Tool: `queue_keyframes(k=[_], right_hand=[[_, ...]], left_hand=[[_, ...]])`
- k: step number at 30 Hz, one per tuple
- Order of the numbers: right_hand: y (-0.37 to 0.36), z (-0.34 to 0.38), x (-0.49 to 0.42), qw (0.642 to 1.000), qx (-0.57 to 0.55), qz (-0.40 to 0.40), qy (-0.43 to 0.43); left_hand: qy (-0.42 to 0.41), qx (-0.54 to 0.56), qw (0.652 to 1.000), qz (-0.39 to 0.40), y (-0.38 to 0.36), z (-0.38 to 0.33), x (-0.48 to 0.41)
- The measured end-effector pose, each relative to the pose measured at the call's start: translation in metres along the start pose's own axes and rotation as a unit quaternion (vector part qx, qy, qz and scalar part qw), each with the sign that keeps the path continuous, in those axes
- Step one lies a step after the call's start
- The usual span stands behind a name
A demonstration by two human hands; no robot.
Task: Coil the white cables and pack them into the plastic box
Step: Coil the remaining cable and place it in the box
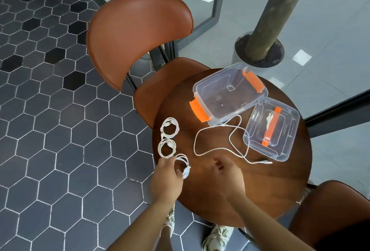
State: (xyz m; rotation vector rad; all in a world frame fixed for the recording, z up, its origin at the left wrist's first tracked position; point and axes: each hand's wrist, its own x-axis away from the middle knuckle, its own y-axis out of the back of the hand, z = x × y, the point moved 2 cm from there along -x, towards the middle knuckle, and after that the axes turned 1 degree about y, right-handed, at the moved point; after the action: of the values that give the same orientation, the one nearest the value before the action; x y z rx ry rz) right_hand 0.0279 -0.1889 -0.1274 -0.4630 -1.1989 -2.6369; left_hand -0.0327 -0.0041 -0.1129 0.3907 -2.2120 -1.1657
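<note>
A round wooden surface (270, 186), seen from above. Three coiled white cables (168, 123) lie in a row along its left edge. The left hand (167, 176) rests on the nearest coil (186, 170) and, though blurred, appears to pinch it between curled fingers and thumb. The right hand (227, 172) hovers just beside, fingers loosely curled, holding nothing. A loose white cable (260, 162) snakes uncoiled beyond it. Farther back sits the clear plastic box (220, 98), uncovered, with orange latches, its lid (280, 146) lying against its right side.

Left grip (168, 177) curled on a coiled cable (186, 169), right grip (228, 174) loosely curled, forearms extended
</note>
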Motion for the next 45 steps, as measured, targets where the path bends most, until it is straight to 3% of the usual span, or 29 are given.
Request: queue_keyframes(k=[4,8,10,12,17,19,21,24,26,28,30,34,39,42,45], right_hand=[[0.036,-0.032,0.001,0.968,-0.153,-0.077,-0.185],[0.048,-0.031,-0.012,0.814,-0.438,-0.028,-0.381],[0.046,-0.024,-0.023,0.747,-0.517,0.005,-0.418],[0.039,-0.025,-0.037,0.703,-0.554,0.017,-0.446],[0.029,-0.03,-0.054,0.669,-0.587,0.032,-0.455],[0.038,-0.027,-0.044,0.676,-0.594,0.039,-0.435],[0.055,-0.019,-0.026,0.707,-0.588,0.051,-0.39],[0.082,-0.008,0.002,0.767,-0.566,0.073,-0.293],[0.1,-0.002,0.018,0.826,-0.511,0.08,-0.223],[0.115,0.004,0.032,0.877,-0.445,0.085,-0.158],[0.129,0.011,0.045,0.911,-0.388,0.098,-0.099],[0.152,0.016,0.07,0.972,-0.184,0.124,0.072],[0.181,0.0,0.09,0.97,0.001,0.092,0.227],[0.208,-0.017,0.101,0.97,0.016,0.051,0.237],[0.226,-0.024,0.107,0.969,0.005,0.035,0.244]], left_hand=[[-0.06,-0.026,0.998,0.01,-0.001,-0.018,0.007],[-0.062,0.01,0.997,0.044,-0.011,-0.034,0.014],[-0.041,0.044,0.997,0.048,-0.013,-0.039,0.02],[-0.015,0.077,0.996,0.05,-0.013,-0.04,0.029],[0.043,0.155,0.982,0.099,-0.024,-0.032,0.061],[0.054,0.179,0.975,0.116,-0.026,-0.032,0.068],[0.06,0.191,0.972,0.125,-0.021,-0.041,0.068],[0.048,0.202,0.972,0.112,-0.011,-0.061,0.06],[0.042,0.225,0.967,0.108,-0.003,-0.078,0.056],[0.053,0.286,0.948,0.132,0.01,-0.104,0.057],[0.096,0.385,0.9,0.181,0.024,-0.133,0.057],[0.194,0.573,0.744,0.283,0.042,-0.174,0.053],[0.263,0.671,0.64,0.265,0.07,-0.187,0.045],[0.27,0.678,0.641,0.239,0.095,-0.178,0.043],[0.219,0.686,0.633,0.283,0.119,-0.181,0.058]])
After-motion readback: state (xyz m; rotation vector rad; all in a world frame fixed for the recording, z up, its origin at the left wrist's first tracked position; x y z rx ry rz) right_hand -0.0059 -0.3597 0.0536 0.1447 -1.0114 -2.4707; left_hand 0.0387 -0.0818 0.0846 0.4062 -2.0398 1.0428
